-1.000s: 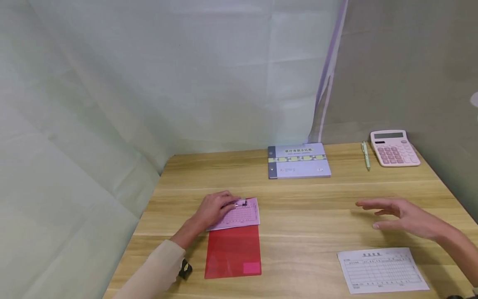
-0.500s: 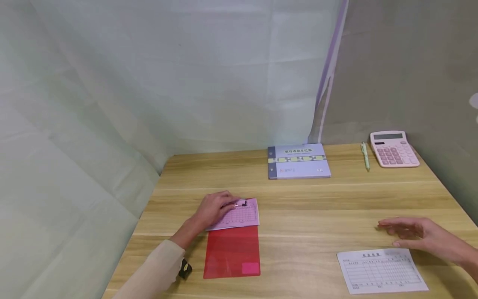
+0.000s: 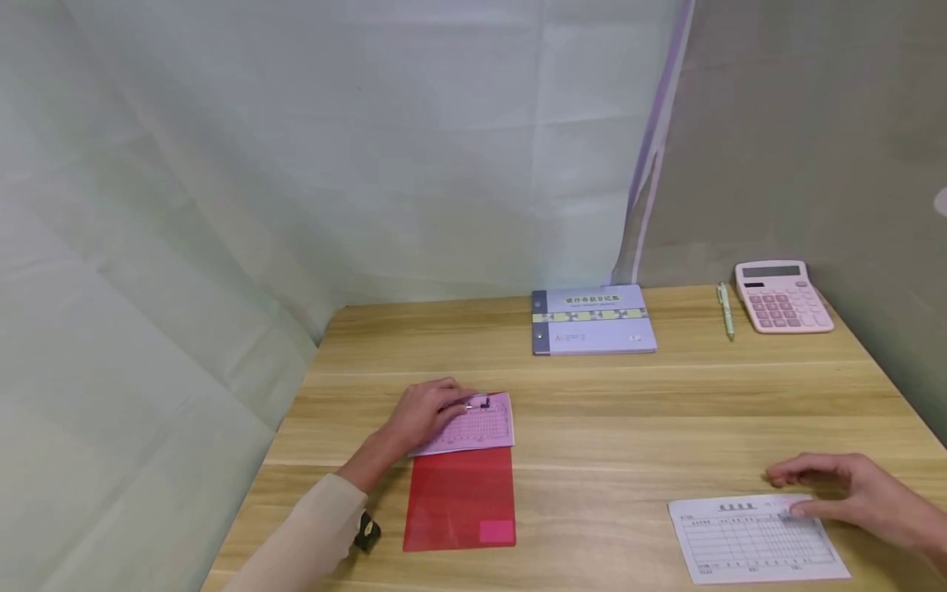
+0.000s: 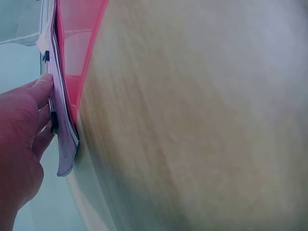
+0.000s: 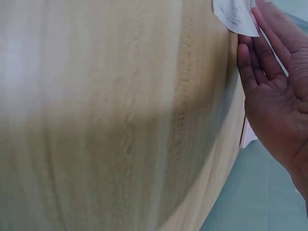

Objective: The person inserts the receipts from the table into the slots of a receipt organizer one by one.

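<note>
My left hand (image 3: 425, 415) grips the metal clip (image 3: 479, 404) at the top of a red clip folder (image 3: 460, 497), thumb on the clip. Pink printed slips (image 3: 484, 426) lie on the folder's upper part. The left wrist view shows the clip's black ends (image 4: 54, 122) beside that hand and the slips' layered edge. A white printed form (image 3: 755, 538) lies flat at the front right. My right hand (image 3: 861, 497) is over the form's upper right corner, fingers loosely bent and thumb apart from them. In the right wrist view, its fingers are beside the form's corner (image 5: 236, 19).
At the back of the wooden table (image 3: 592, 419) lies a blue-grey account book (image 3: 594, 321). A green pen (image 3: 726, 311) and a pink calculator (image 3: 784, 298) sit at the back right. Pale cloth (image 3: 444, 164) hangs behind the table.
My right hand has moved right and toward the front, coming down to the white form's upper corner. My left hand stays on the clip.
</note>
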Demonstrator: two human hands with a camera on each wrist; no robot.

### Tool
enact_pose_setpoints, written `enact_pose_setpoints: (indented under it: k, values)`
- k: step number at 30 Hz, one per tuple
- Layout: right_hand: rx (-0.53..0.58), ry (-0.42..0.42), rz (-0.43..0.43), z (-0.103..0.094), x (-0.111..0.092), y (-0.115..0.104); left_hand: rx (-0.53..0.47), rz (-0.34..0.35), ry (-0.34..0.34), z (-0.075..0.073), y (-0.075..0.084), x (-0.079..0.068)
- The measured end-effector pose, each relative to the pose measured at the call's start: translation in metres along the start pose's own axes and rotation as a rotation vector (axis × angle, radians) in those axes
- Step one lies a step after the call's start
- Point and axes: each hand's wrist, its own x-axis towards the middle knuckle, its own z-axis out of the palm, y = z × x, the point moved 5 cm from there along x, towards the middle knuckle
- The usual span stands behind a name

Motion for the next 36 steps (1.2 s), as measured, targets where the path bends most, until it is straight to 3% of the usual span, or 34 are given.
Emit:
enact_pose_setpoints:
  k: [3,9,11,18,25,31,36]
  values:
    - [-0.059,0.011,0.012,0.002,0.001,0.0,0.006,0.003,0.004,0.0,0.0,0.0]
    - [-0.198,0.021,0.164,0.003,0.008,-0.001,0.002,-0.012,-0.011,0.001,0.002,-0.001]
    - [-0.206,0.032,0.179,0.003,0.009,-0.001,0.001,-0.012,-0.008,0.0,0.002,-0.001]
    - [-0.162,0.119,0.063,0.001,0.011,-0.005,0.003,-0.009,-0.002,-0.001,0.002,-0.002]
    - [-0.229,0.164,0.08,-0.005,0.016,-0.008,0.003,-0.003,-0.001,0.0,0.001,-0.001]
    - [-0.222,0.191,0.107,-0.007,0.028,-0.013,0.002,-0.003,-0.001,0.0,0.001,-0.001]
    - [-0.214,0.208,0.081,-0.01,0.043,-0.021,0.003,-0.008,-0.003,0.0,0.001,-0.002]
